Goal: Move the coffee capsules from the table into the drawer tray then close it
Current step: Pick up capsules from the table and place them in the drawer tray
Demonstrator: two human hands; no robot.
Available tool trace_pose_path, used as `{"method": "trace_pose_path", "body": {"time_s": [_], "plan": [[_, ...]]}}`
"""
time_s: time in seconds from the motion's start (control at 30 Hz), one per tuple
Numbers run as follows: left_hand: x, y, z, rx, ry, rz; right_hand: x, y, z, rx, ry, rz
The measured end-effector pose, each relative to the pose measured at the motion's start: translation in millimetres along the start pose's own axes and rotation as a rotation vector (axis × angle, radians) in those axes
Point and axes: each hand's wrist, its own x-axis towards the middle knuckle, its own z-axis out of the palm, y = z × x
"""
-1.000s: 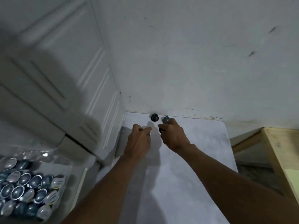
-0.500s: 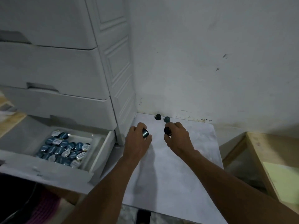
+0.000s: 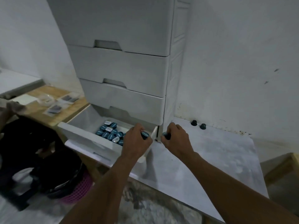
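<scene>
While each hand pinches a capsule, we're mid-carry at centre frame: left hand (image 3: pixel 137 141) curls its fingers round a dark capsule (image 3: pixel 145 135) above the open drawer (image 3: pixel 84 136) corner, right hand (image 3: pixel 177 139) grips a second capsule (image 3: pixel 166 135) just right of the drawer wall. Next, I'd judge, both drop onto the blue capsule pile (image 3: pixel 108 133) (two stragglers (image 3: pixel 193 122) wait on the table (image 3: pixel 226 159), by the wall, right of centre).
</scene>
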Motion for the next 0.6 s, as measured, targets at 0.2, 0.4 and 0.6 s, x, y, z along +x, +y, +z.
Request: {"method": "trace_pose_path", "body": {"time_s": [0.2,0.4,0.6], "plan": [[26,-68,-55,0.063,-0.022,0.008,11,-64,62,0.018,0.012,-0.04],[64,-128,-95,0.086,-0.072,0.091,24,-115,120,0.078,0.033,0.045],[104,-161,-101,0.067,-0.167,0.115,39,-131,150,0.005,0.003,0.141]]}}
